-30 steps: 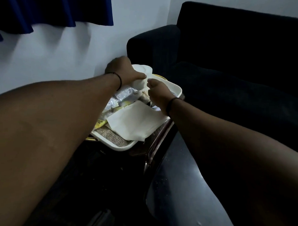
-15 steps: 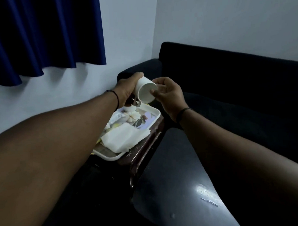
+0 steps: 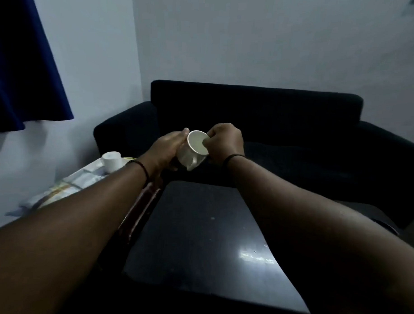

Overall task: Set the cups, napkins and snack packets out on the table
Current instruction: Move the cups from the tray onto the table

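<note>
bare dark table (image 3: 198, 238), sofa (image 3: 284, 136) behind

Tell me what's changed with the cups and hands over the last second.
Both hands lifted a white paper cup off the stack on the tray and carried it right, above the dark table's far edge. The left hand holds its side; the right hand, which was steadying it, now pinches the rim. The other cup, upside down, stayed on the tray.

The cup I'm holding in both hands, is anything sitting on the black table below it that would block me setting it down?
Nothing visible does. The cup is held by the left hand and right hand above the far edge of the black table, whose visible top is bare.
</note>
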